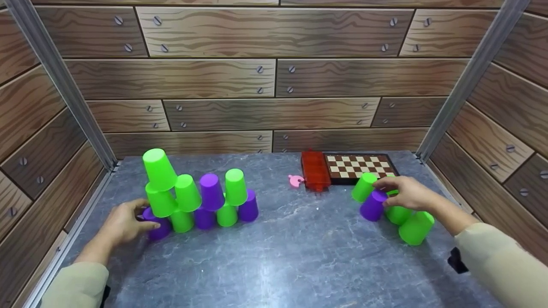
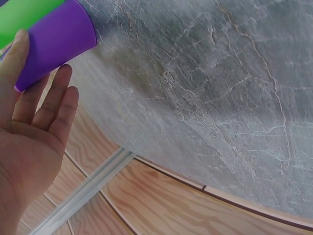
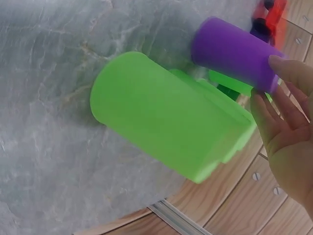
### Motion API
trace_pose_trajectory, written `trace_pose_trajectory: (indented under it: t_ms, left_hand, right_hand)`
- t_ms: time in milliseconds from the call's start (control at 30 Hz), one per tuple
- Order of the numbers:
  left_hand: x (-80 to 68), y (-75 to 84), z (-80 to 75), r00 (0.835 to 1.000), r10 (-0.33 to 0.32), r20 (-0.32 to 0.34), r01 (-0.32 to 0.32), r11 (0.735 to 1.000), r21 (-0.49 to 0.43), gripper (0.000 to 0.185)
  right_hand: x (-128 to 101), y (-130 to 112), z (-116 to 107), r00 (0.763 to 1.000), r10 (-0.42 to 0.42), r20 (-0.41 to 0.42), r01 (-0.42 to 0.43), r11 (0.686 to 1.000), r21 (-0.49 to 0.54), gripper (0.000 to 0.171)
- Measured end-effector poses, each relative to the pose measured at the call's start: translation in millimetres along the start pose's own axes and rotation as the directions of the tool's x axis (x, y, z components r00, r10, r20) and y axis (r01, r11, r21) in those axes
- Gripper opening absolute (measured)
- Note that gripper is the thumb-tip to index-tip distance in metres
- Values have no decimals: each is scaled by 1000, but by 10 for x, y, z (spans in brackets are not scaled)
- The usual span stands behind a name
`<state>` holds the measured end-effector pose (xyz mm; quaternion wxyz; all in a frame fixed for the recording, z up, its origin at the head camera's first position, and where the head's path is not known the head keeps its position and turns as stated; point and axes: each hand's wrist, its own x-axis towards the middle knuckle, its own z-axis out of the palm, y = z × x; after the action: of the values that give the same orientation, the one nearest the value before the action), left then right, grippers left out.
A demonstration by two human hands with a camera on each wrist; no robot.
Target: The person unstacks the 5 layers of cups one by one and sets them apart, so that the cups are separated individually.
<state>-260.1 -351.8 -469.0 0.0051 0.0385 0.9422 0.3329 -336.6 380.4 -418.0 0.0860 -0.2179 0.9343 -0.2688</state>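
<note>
At the left, upside-down green and purple cups form a stepped stack, with one green cup (image 1: pixel 158 171) on top. My left hand (image 1: pixel 124 222) holds the bottom-row purple cup (image 1: pixel 158 232) at the stack's left end, thumb on the near side. In the left wrist view the thumb lies against that purple cup (image 2: pixel 61 41), the other fingers behind it. Over on the right, my right hand (image 1: pixel 406 194) pinches the upper end of another purple cup (image 1: pixel 373 208) between thumb and fingers. Around it stand several green cups, including a nearer one (image 1: pixel 416 229).
Behind the right-hand cups lies a checkered game board (image 1: pixel 359 166), with a red translucent box (image 1: pixel 316 171) beside it. A small pink piece (image 1: pixel 295 181) is left of the box. Wood-patterned walls (image 1: pixel 274 77) enclose the grey marbled table (image 1: pixel 274 256) at the back and sides.
</note>
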Motion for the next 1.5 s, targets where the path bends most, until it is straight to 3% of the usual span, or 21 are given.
trace_pose_trajectory:
  t_ms: [300, 500, 667, 800, 933, 1200, 1333, 1500]
  left_hand:
    - [-25, -14, -28, 1000, -23, 10, 23, 1000, 1, 69]
    - [-32, -16, -27, 1000, -29, 10, 29, 1000, -5, 69]
    - [-17, -13, -8, 999, -32, 14, 32, 999, 0, 69]
    - [11, -1, -3, 999, -31, 15, 31, 1000, -4, 69]
    - [35, 22, -2, 1000, -25, 2, 25, 1000, -17, 67]
    - [22, 24, 27, 1000, -21, -9, 21, 1000, -24, 66]
    - [8, 22, 32, 1000, -28, -10, 28, 999, -39, 66]
    - [5, 21, 20, 1000, -19, -15, 19, 999, -41, 63]
  right_hand:
    - [104, -365, -246, 998, -52, -35, 51, 998, -31, 53]
    - [354, -890, -336, 989, -136, -63, 132, 990, -55, 53]
    - [680, -1412, -264, 982, -181, -45, 179, 982, -59, 54]
    - [947, -1888, -131, 967, -254, -23, 253, 966, -47, 54]
    - [1204, -2371, 54, 936, -350, -43, 350, 937, -10, 52]
    - [1663, -3254, 601, 881, -452, -137, 472, 857, 206, 54]
    - [1837, -3573, 905, 877, -443, -187, 478, 843, 247, 54]
    - [1999, -3847, 1257, 893, -383, -236, 443, 837, 320, 58]
